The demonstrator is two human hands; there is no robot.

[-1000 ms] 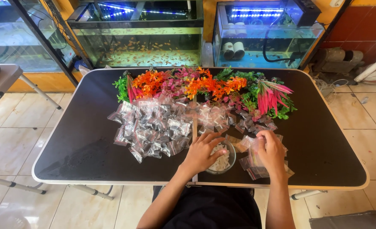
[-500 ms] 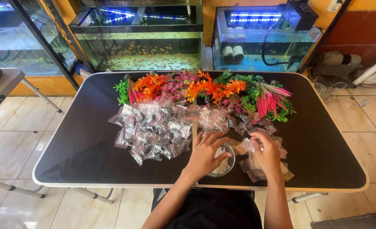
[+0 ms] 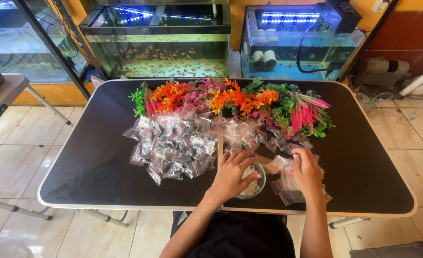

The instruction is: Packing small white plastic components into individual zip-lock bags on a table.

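Observation:
My left hand (image 3: 233,173) lies fingers spread over the rim of a small clear bowl (image 3: 255,186) of pale bits near the table's front edge. My right hand (image 3: 306,173) rests on a loose stack of small clear plastic bags (image 3: 288,187) just right of the bowl, fingers curled on the top ones. A large heap of filled small clear bags (image 3: 175,148) spreads to the left of my left hand. Behind it lies a row of orange, pink, red and green plastic plants (image 3: 230,100).
Everything sits on a black folding table (image 3: 92,162) with a light rim. Fish tanks (image 3: 159,45) stand behind it on the far side. A grey table corner (image 3: 1,91) juts in at the left, over tiled floor.
My left hand has slid forward onto the bowl's rim. My right hand has shifted slightly on the bag stack. The view has tilted down a little.

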